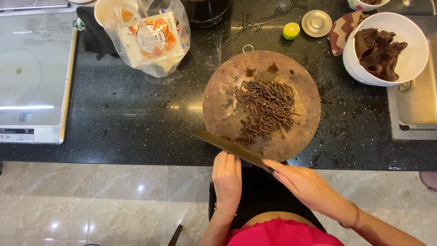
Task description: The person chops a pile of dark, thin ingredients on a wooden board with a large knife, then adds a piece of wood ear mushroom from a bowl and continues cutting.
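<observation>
A round wooden cutting board (pixel 218 98) lies on the black counter with a pile of thin dark brown shredded strips (pixel 267 109) on it. A broad cleaver (pixel 226 144) lies across the board's near edge, blade pointing left. My right hand (pixel 307 187) grips its handle at the counter's front edge. My left hand (pixel 226 181) rests beside the blade's back, fingers together and touching the knife, holding nothing of its own. A white bowl (pixel 412 59) at the right holds dark brown wrinkled fungus pieces (pixel 378 52).
An induction cooktop (pixel 34 73) sits at the left. A clear plastic bag (pixel 152 38) with packets lies behind the board. A green lime (pixel 291 30), a metal lid (pixel 317 23) and a patterned cloth (pixel 341 29) are at the back. A sink (pixel 416 107) lies at the right.
</observation>
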